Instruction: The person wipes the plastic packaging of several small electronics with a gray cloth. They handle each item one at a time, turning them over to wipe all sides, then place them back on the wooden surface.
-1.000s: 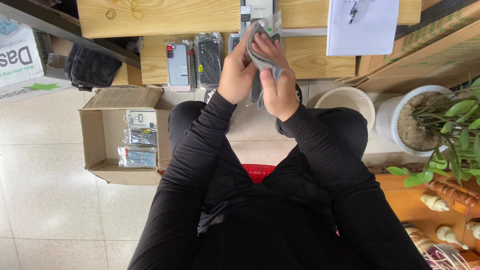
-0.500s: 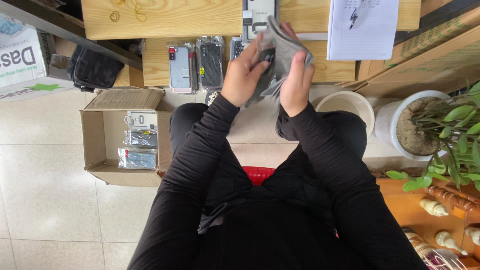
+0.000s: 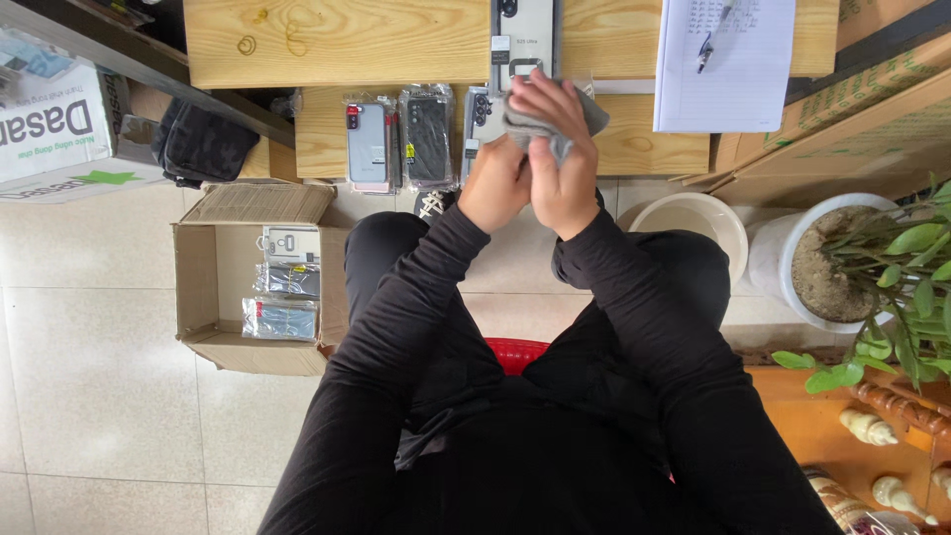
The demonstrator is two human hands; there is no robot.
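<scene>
Both hands are working close together just above the lap, in front of the low wooden tabletop [image 3: 634, 149]. The left hand [image 3: 495, 183] is closed around something hidden behind the fingers, probably a phone case, though the item itself cannot be made out. The right hand [image 3: 560, 149] is pressing a grey cloth [image 3: 555, 124] against that item, fingers curled over the bunched fabric, so both hands are clamped on the same bundle. By the look of it, this is the wiping step: a case is being cleaned before it is set down or bagged. The following move would seem to call for turning the piece over in the left hand so the cloth reaches the other face, keeping a firm pinch so it is not slipping out.

Just beyond the hands, packaged phone cases [image 3: 396, 139] are lying side by side on the tabletop in clear sleeves, and a longer boxed case [image 3: 523, 35] is resting on the upper board. A sheet of paper with a pen [image 3: 723, 59] is lying to the right. On the floor to the left, an open cardboard box [image 3: 213, 287] is holding more bagged cases [image 3: 282, 297]. To the right, a white bowl [image 3: 693, 223] and a potted plant [image 3: 862, 267] are standing near the knee.
</scene>
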